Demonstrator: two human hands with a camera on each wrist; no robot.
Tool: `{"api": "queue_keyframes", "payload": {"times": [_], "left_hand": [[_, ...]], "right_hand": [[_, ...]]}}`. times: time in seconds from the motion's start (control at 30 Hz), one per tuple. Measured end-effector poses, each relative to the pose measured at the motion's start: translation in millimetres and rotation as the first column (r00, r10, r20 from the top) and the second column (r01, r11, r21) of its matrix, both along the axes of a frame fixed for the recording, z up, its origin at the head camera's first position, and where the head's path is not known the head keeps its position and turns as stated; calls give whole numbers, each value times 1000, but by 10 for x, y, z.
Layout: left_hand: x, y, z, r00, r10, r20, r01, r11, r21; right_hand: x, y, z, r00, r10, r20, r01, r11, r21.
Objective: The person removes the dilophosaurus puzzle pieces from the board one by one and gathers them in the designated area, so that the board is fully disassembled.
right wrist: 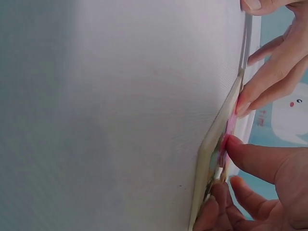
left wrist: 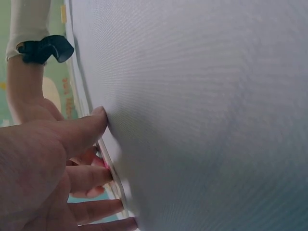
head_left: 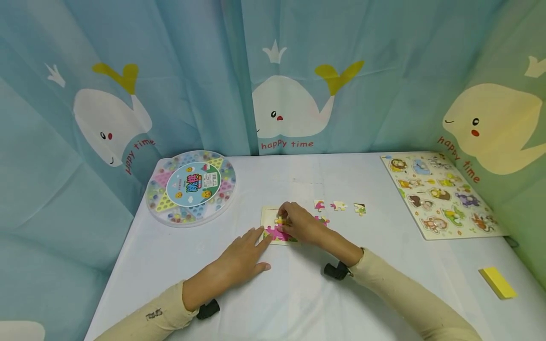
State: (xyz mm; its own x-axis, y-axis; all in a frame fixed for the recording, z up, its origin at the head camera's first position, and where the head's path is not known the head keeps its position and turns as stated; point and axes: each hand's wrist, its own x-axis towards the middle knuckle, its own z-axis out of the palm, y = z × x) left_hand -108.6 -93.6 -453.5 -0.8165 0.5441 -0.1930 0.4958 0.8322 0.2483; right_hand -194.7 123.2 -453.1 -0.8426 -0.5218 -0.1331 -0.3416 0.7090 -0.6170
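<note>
A small jigsaw puzzle in a pale wooden tray (head_left: 267, 216) lies flat on the white-covered table, its lower part filled with pink and green pieces (head_left: 272, 233). My left hand (head_left: 240, 257) rests at the tray's left side with fingers extended, the index fingertip on the pink pieces. From the right, my right hand (head_left: 302, 223) reaches over the tray and pinches a puzzle piece (head_left: 279, 220) with yellow on it, partly hidden by the fingers. In the right wrist view the thumb (right wrist: 255, 161) presses against pink pieces and the other fingers curl in over the tray.
Loose jigsaw pieces (head_left: 339, 206) lie behind and right of the tray, one partly behind the right hand. A round Chinese checkers box (head_left: 192, 188) stands at back left. At the right are an animal puzzle board (head_left: 443, 194) and a yellow block (head_left: 498, 282). A whale-print curtain (head_left: 290, 104) hangs behind.
</note>
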Motion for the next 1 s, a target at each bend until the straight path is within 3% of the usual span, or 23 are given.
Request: {"api": "queue_keyframes", "payload": {"times": [0.23, 0.43, 0.6, 0.77, 1.0], "left_hand": [[0, 0, -11, 1000, 2, -2, -2, 1000, -3], [0, 2, -16, 1000, 0, -4, 0, 1000, -1], [-5, 6, -12, 1000, -2, -5, 2, 1000, -10], [-3, 11, 3, 1000, -4, -1, 4, 1000, -1], [0, 13, 14, 1000, 6, 19, -7, 1000, 17]], "right_hand": [[10, 5, -5, 1000, -15, 19, 15, 999, -28], [5, 44, 13, 998, -4, -55, -2, 995, -102], [3, 171, 123, 997, -2, -77, -11, 986, -165], [-63, 470, 316, 997, -59, -48, 49, 981, -189], [-184, 1102, 500, 989, -129, -73, 117, 981, -152]]}}
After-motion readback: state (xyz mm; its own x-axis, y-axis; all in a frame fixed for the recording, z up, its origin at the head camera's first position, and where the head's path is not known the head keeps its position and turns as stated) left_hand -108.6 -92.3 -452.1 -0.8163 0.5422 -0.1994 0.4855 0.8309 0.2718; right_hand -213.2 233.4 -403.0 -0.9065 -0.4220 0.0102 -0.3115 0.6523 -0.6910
